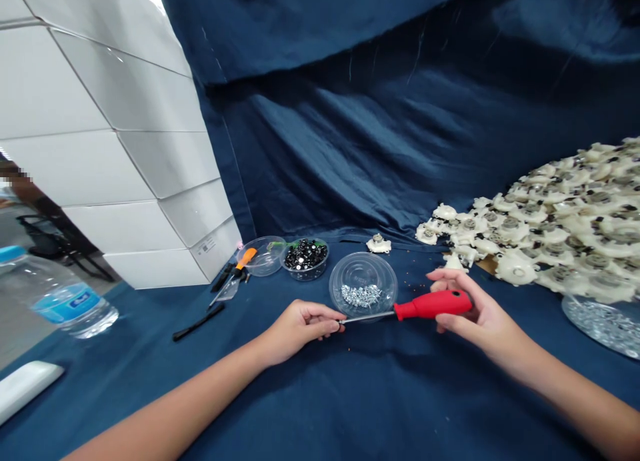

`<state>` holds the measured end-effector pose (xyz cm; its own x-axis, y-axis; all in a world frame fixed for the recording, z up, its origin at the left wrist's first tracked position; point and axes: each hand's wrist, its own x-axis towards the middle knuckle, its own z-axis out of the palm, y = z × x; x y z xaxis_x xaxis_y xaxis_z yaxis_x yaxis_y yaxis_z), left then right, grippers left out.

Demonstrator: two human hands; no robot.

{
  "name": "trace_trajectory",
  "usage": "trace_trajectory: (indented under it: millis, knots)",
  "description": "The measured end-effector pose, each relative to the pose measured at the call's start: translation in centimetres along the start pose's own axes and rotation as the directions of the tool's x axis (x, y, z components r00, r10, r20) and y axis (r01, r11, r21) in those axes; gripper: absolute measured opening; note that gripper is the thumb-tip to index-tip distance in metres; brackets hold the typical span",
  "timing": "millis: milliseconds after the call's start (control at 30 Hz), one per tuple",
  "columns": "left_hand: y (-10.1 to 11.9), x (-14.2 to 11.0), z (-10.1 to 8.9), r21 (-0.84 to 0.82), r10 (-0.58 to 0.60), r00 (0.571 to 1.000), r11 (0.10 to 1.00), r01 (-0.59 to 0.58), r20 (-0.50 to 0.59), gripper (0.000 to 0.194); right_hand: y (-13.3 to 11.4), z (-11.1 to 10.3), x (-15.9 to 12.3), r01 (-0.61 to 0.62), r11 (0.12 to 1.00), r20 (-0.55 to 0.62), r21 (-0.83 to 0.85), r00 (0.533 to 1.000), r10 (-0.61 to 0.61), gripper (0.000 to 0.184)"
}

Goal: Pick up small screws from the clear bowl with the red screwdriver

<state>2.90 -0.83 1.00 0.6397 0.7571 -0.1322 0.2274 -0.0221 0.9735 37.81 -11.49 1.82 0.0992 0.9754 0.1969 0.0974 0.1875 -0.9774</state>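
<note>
The right hand (473, 311) is closed around the red handle of a screwdriver (433, 305), fingers wrapped over it and thumb beneath. The left hand (300, 328) is nearly closed, its curled fingers at the tip of the metal shaft, though whatever they pinch there is too small to tell. The screwdriver lies level between the hands, just in front of a clear plastic bowl (363, 274) holding silver screws (361, 296). Beyond that sit a bowl of small black-and-silver parts (305, 258) and a clear bowl (260, 256) beside an orange-handled screwdriver (247, 258). A single white plastic part (379, 244) lies nearby, and a large heap of similar parts (565, 214) spreads to the right, above a dish of screws (605, 324). A water bottle (55, 294) stands left on the blue cloth (150, 381), beside stacked white boxes (125, 154).
</note>
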Motion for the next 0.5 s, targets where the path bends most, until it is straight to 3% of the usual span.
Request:
trace_trajectory:
  millis: [133,267,333,433,500]
  knots:
    - [0.11,-0.04,0.05,0.005,0.004,1.000,1.000,-0.004,0.002,0.044,-0.13,-0.30,0.04,-0.053,0.998,0.032,-0.042,0.998,0.054,0.038]
    - [0.13,-0.08,0.04,0.024,-0.001,1.000,1.000,0.001,-0.005,0.045,-0.33,-0.43,-0.08,-0.101,0.989,0.071,-0.106,0.992,0.108,0.039]
    - [0.03,-0.05,-0.01,0.026,-0.006,1.000,1.000,0.006,-0.010,0.046,-0.29,-0.34,-0.25,-0.014,0.996,0.062,-0.088,0.998,0.020,0.039]
    - [-0.16,0.03,-0.09,0.024,-0.012,1.000,1.000,0.012,-0.016,0.047,-0.26,-0.21,-0.38,0.152,0.984,0.074,-0.089,0.987,-0.146,0.056]
    - [-0.18,0.07,-0.09,0.022,-0.012,1.000,1.000,0.012,-0.016,0.048,-0.35,-0.25,-0.27,0.184,0.975,0.066,-0.126,0.982,-0.177,0.056]
